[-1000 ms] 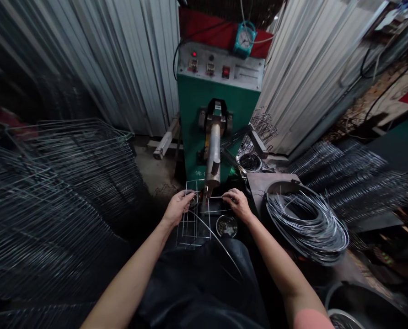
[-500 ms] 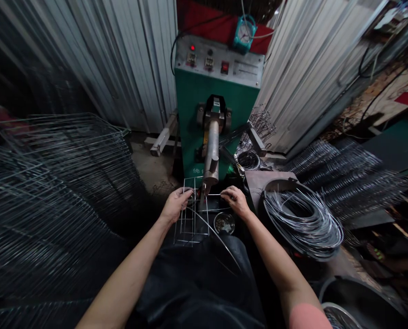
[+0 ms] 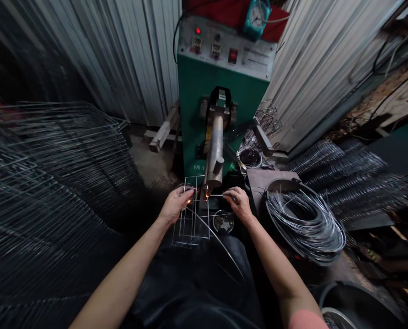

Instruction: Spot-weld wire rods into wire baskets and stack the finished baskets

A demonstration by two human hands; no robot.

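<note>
Presently, the left hand grips a wire frame at the spot welder's electrode, sparks showing; the right hand pinches one cross wire; apparently finished frames lie stacked leftward.

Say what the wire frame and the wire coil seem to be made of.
The wire frame looks like thin steel wire, silvery where it catches light. The wire coil has the same gleam, so likely the same metal; plating cannot be told.

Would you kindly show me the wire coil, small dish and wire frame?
Wire coil (image 3: 305, 224), head view, on its loops.
Small dish (image 3: 223, 211), head view, on its rim.
Wire frame (image 3: 209, 224), head view, on one upright.
</note>
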